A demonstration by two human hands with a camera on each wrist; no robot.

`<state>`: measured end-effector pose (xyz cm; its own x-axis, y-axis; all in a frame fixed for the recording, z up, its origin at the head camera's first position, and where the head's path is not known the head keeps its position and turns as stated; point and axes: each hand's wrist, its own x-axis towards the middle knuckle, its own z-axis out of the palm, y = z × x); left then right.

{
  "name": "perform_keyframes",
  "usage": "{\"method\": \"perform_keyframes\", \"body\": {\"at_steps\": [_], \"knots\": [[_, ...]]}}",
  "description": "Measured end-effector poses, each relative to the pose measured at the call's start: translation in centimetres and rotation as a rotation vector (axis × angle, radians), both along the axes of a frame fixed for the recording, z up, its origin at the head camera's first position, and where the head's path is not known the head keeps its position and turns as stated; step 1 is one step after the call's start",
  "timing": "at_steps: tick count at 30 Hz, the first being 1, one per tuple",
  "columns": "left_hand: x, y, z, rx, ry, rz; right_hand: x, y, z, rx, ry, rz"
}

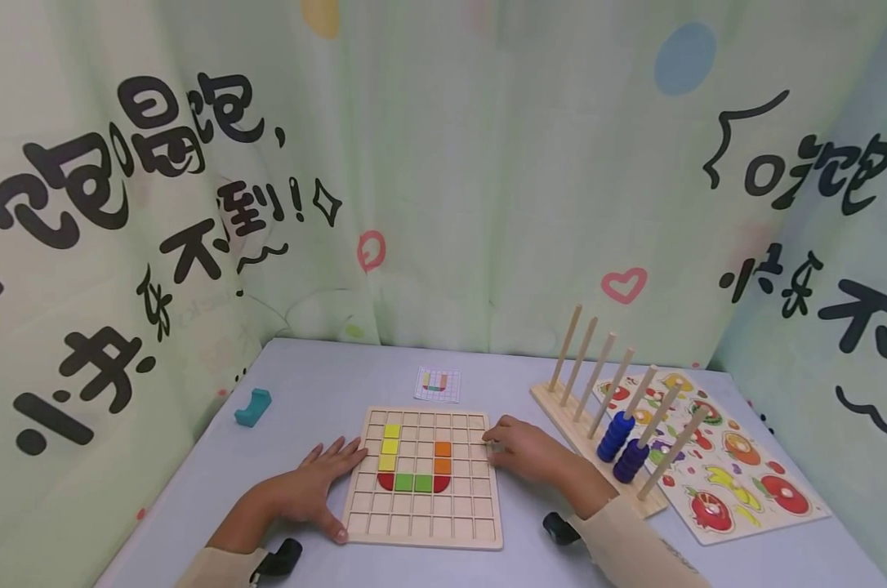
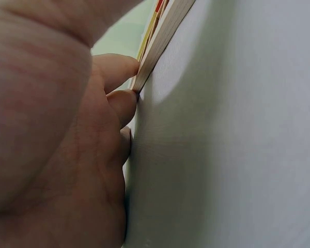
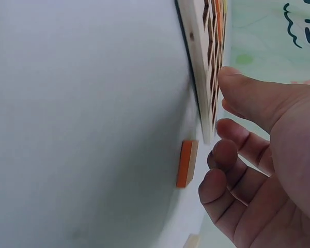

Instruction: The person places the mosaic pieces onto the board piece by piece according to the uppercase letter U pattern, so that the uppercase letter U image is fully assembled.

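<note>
A square wooden grid board [image 1: 421, 527] lies on the table with coloured tiles in a U shape: yellow tiles [image 1: 390, 447] at left, green tiles [image 1: 414, 483] and red curved corners [image 1: 441, 483] below, orange tiles [image 1: 442, 457] at right. My left hand [image 1: 307, 486] is spread along the board's left side, fingertips and thumb at its edge. At the upper right edge is my right hand [image 1: 535, 451], thumb and fingertips by the rim, fingers loosely bent; no tile shows in it. Under it, in the right wrist view, a loose orange tile [image 3: 186, 164] lies beside the board.
Behind the board lies a small pattern card [image 1: 437, 385] with a U design. A teal arch block [image 1: 253, 407] sits at left. On the right stand a peg rack [image 1: 554, 394] with dark blue beads [image 1: 616, 437] and a fruit puzzle board [image 1: 767, 527]. Curtains surround the table.
</note>
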<state>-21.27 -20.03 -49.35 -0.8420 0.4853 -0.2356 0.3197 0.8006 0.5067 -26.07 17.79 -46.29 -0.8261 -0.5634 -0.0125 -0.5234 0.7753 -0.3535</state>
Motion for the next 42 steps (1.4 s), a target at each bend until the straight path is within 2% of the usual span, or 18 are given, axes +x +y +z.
{"method": "perform_keyframes", "body": {"at_steps": [16,23,36,42], "knots": [[-0.1,-0.1,0.2,0.007,-0.004,-0.009,0.5,3.0,-0.4,0.018,0.040,-0.037],[0.0,0.0,0.3,0.011,-0.005,-0.007,0.5,3.5,-0.3,-0.022,0.037,-0.015],[-0.1,0.0,-0.1,-0.004,0.001,-0.007,0.3,3.4,-0.5,-0.005,-0.010,-0.043],[0.2,0.0,0.2,-0.003,0.003,0.000,0.2,3.5,-0.8,-0.001,-0.004,-0.035]]}}
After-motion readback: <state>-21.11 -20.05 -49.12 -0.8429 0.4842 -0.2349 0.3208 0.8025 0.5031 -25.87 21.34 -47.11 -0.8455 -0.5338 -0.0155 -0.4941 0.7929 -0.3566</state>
